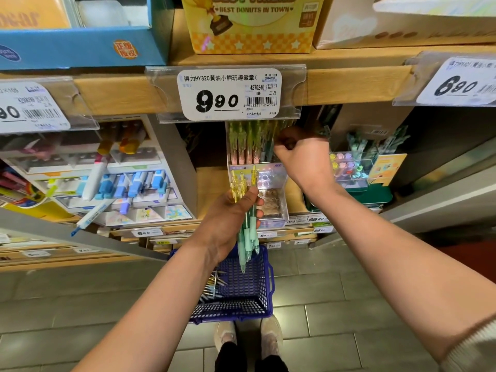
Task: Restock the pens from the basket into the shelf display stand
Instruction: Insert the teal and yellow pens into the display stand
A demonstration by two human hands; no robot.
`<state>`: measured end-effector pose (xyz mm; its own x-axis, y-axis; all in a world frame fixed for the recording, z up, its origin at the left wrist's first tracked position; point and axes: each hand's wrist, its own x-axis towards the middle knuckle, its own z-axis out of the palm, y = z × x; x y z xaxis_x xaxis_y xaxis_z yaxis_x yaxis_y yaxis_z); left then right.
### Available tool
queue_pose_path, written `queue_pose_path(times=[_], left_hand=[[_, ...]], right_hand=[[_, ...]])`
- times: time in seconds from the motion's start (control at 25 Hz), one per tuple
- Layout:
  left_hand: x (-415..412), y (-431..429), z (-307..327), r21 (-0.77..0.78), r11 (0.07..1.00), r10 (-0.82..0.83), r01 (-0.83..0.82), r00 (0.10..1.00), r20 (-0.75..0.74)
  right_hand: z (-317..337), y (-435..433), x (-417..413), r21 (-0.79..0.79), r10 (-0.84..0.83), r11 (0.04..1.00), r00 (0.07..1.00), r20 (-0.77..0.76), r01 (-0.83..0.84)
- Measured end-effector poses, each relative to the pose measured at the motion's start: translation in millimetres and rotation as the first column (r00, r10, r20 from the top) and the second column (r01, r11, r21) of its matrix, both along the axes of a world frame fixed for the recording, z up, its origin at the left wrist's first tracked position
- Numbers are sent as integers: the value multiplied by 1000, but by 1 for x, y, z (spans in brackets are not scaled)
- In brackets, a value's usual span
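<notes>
My left hand [230, 218] grips a bundle of pens [245, 210] with yellow tops and green grips, tips pointing down, in front of the shelf. My right hand [300, 154] is up at the clear display stand [271, 175], fingers pinched on a pen at the stand's right side, just under the shelf edge. Several upright pens [247, 140] with pink and green barrels fill the stand. The blue basket [252, 288] sits on the floor below, with several more pens [213, 285] lying at its left side.
A 9.90 price tag holder [228, 93] hangs from the wooden shelf edge right above the stand. A marker display [120, 183] stands to the left, a clear box of highlighters [351, 167] to the right. My shoes [248, 336] touch the basket on the tiled floor.
</notes>
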<state>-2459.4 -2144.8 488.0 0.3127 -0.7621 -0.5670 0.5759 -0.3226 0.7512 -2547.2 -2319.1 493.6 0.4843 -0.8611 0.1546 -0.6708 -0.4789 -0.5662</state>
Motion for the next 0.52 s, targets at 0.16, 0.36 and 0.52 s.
queue_pose_path(times=[0.16,0.36,0.52], left_hand=[[2,0,0,-9,1000,-2,2,1000,1],[1,1,0,-7,1000,-18,18,1000,8],[0,0,-1,-11,1000,-21,21,1000,14]], right_hand=[[3,-1,0,-13,8,1000,999,39,-8],[4,-3,-2,-11,41,999,999,-7,-41],[7,-6,-1,-32,85,995,990,-112,-90]])
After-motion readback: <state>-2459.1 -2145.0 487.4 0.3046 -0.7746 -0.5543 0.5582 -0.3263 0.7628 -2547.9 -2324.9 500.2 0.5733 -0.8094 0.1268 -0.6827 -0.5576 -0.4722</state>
